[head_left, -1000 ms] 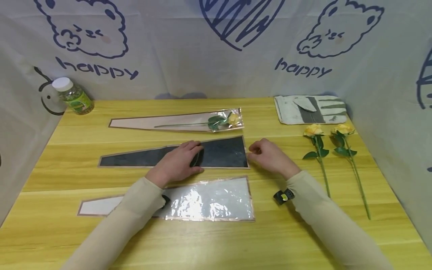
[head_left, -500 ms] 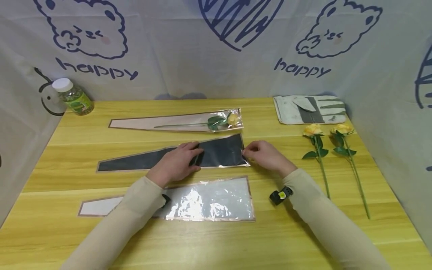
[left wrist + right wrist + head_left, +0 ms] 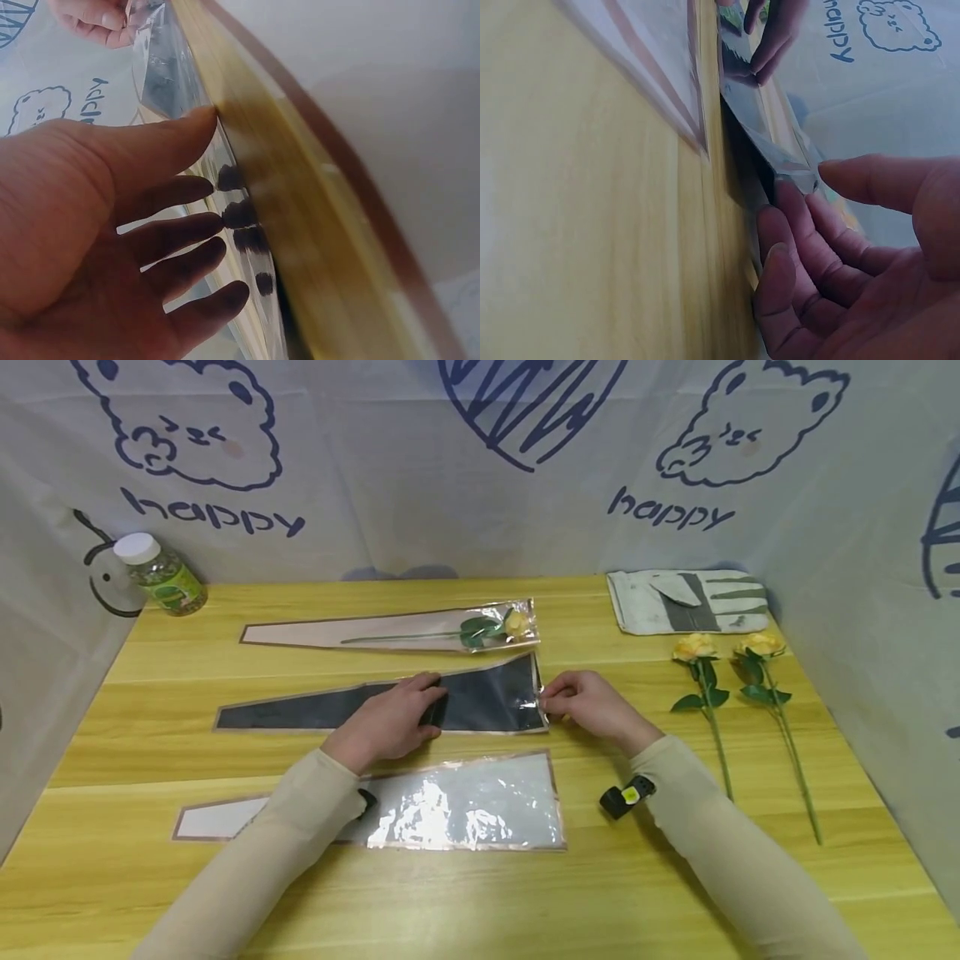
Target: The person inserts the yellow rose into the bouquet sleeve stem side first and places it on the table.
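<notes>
A long tapered black flower sleeve [image 3: 487, 697] with a pale border lies across the middle of the table. My left hand [image 3: 393, 718] rests on its middle, the fingertips touching the film, as the left wrist view also shows. At the wide right end, my right hand [image 3: 592, 706] pinches the sleeve's edge between thumb and fingers. That end is slightly raised and bent; in the right wrist view the sleeve's lifted edge [image 3: 795, 172] meets the fingertips. Nearer to me lies a white sleeve [image 3: 510, 802], partly covered by my left forearm.
Behind is a pale pink sleeve [image 3: 300, 633] with a yellow rose [image 3: 516, 624] in it. Two loose yellow roses, one with its stem [image 3: 716, 743] toward me, lie at right. A folded work glove [image 3: 686, 602] sits behind them. A lidded jar [image 3: 168, 577] stands back left.
My right hand has moved left from beside the black sleeve onto its wide edge and taken hold. That end has lifted and buckled. My left hand has stayed nearly in place.
</notes>
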A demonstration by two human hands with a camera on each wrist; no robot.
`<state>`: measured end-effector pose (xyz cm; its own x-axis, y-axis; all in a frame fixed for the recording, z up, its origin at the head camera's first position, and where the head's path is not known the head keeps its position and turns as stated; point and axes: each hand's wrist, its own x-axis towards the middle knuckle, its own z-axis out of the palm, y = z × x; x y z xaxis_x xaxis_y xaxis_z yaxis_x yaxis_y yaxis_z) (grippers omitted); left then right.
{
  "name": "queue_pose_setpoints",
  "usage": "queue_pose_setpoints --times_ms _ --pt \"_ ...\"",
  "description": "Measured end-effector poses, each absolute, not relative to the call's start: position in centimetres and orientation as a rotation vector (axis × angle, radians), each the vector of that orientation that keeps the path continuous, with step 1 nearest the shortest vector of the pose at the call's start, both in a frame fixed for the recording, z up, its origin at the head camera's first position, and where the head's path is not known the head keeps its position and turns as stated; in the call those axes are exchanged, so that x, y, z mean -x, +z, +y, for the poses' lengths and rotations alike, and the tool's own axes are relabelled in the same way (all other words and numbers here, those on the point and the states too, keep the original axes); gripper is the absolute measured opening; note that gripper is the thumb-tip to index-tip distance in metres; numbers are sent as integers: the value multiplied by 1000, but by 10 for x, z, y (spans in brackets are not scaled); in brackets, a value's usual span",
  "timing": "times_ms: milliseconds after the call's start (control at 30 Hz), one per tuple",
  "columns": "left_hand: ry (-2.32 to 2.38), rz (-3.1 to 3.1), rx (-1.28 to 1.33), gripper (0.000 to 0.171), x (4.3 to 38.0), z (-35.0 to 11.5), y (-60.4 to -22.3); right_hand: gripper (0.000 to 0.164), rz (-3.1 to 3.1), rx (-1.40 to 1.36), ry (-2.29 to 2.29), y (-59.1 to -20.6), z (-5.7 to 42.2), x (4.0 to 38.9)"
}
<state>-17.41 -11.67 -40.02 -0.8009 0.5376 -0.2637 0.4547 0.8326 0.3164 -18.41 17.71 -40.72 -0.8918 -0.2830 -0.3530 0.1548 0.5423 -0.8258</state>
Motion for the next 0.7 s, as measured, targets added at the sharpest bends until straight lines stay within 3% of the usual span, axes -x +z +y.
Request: queue_pose_setpoints --times_ms 533,700 --pt "280 2708 -1007 55 182 -71 -400 24 2292 168 -1398 -409 174 182" --pt "257 2678 -1023 60 188 -53 -398 20 2298 212 -1429 -409 174 180"
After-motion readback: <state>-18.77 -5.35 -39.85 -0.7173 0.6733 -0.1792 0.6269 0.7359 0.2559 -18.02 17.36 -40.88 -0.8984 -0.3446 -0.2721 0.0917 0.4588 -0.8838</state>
